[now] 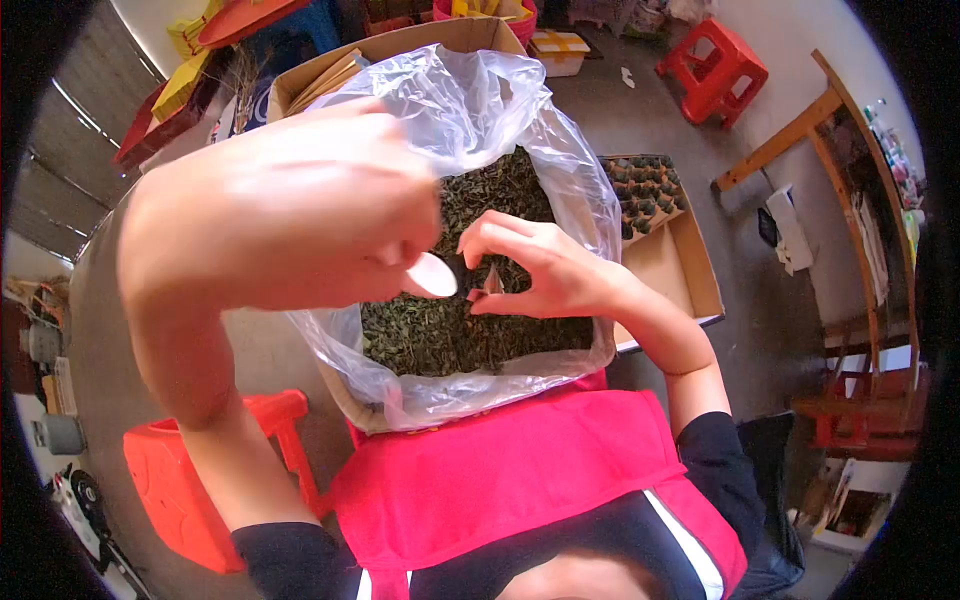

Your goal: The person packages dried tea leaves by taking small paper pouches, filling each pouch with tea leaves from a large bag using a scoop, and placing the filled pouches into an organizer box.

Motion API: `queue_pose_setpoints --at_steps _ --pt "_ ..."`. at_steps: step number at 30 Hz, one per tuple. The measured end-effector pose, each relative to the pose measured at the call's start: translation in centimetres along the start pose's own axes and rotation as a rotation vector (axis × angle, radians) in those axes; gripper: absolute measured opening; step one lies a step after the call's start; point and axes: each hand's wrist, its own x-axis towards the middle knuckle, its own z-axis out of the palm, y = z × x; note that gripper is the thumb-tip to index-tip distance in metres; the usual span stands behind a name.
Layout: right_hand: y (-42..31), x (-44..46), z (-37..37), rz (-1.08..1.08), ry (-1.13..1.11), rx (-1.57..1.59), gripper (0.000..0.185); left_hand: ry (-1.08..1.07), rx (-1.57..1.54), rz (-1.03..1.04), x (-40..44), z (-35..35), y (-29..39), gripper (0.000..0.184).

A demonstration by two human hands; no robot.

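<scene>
My left hand (300, 215) is raised close to the camera and smeared by motion, its fingers closed. A white, rounded piece like the bowl of a spoon (432, 275) sticks out from its fingertips. My right hand (545, 268) is curled just to the right of it, thumb and fingers bent round a small dark and pinkish thing (476, 294) that I cannot make out. Below both hands lie dried, dark green chopped leaves (440, 335), filling a box lined with a clear plastic bag (575, 185).
To the right, a shallow cardboard box (705, 270) holds several small dark bundles (645, 190) in rows. A red stool (715, 70) stands at the back right, another red plastic stool (190, 490) at the left. A wooden frame (830, 130) leans by the right wall.
</scene>
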Motion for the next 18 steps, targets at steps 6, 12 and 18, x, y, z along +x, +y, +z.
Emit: queue_pose_setpoints --at_steps 6,12,18 --pt "-0.5 -1.6 -0.9 0.115 -0.026 -0.094 0.038 -0.016 0.023 -0.061 -3.5 2.4 -0.1 0.005" --pt "-0.9 -1.7 -0.6 0.218 0.056 0.002 0.047 -0.245 -0.013 -0.102 -2.5 6.8 0.2 0.006" --pt "-0.8 -1.6 -1.0 0.202 0.021 -0.042 0.050 0.030 0.015 -0.104 -1.9 11.7 0.6 0.008"
